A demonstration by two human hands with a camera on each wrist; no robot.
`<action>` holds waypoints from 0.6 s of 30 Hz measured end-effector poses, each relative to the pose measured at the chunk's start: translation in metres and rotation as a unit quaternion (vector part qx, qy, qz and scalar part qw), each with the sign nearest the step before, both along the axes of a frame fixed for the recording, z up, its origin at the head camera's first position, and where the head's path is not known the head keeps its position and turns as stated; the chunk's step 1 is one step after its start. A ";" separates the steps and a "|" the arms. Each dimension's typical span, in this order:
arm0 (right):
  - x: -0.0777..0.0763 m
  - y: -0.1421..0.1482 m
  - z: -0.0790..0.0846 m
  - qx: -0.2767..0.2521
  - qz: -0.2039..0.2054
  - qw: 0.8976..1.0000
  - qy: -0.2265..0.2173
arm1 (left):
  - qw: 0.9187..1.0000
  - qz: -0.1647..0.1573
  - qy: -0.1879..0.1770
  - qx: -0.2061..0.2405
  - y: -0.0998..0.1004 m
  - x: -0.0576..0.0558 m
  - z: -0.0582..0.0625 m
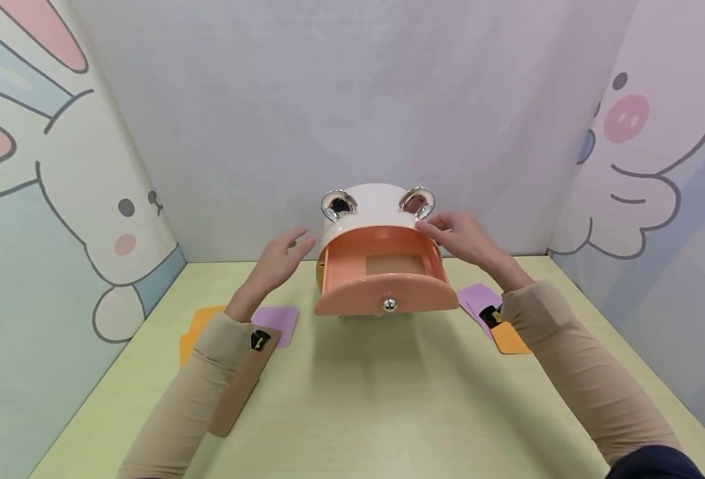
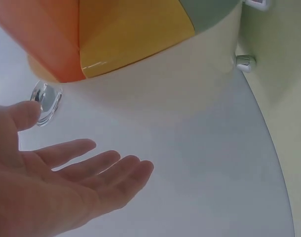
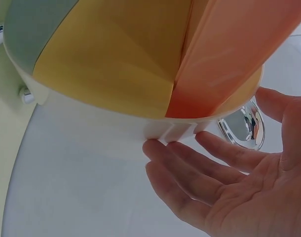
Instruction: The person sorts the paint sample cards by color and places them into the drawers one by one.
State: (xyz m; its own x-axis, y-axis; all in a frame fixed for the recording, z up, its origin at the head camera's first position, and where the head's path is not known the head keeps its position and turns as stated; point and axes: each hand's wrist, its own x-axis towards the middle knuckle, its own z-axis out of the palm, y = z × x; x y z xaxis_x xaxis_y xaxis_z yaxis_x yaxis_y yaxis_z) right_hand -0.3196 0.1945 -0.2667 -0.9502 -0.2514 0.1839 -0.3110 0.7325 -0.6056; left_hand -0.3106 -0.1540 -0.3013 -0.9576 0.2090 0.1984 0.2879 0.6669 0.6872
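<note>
A white rounded drawer box (image 1: 378, 205) with silver ear-shaped rings stands at the back middle of the table. Its top orange drawer (image 1: 352, 297), which has a round silver knob (image 1: 390, 304), is pulled out, and a flat brown piece (image 1: 394, 264) lies inside. My left hand (image 1: 277, 263) hovers off the box's left side, fingers loosely extended and holding nothing. On the opposite side, my right hand (image 1: 465, 239) touches the white shell with relaxed fingertips near the right silver ring (image 1: 427, 199). Yellow and grey-green drawer fronts (image 3: 111, 54) show below the orange drawer in the right wrist view.
Brown (image 1: 233, 402), orange (image 1: 207, 319) and purple cards (image 1: 286, 324) lie at the left, partly under my left sleeve. More purple (image 1: 479, 295) and orange cards (image 1: 511, 340) lie at the right by my other sleeve. Cartoon-printed panels (image 1: 23, 332) flank the table, with a plain wall behind.
</note>
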 end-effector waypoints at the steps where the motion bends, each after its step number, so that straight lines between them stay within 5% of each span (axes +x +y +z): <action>1: 0.000 0.000 0.000 -0.001 0.000 1.000 0.000 | 1.000 0.000 0.003 -0.007 -0.002 0.002 -0.001; 10: -0.002 0.000 -0.003 -0.007 -0.005 1.000 0.012 | 0.995 0.010 0.015 -0.095 -0.027 0.030 -0.017; 18: 0.002 0.006 0.001 -0.015 -0.017 1.000 0.014 | 0.985 0.032 -0.037 -0.166 -0.039 0.047 -0.042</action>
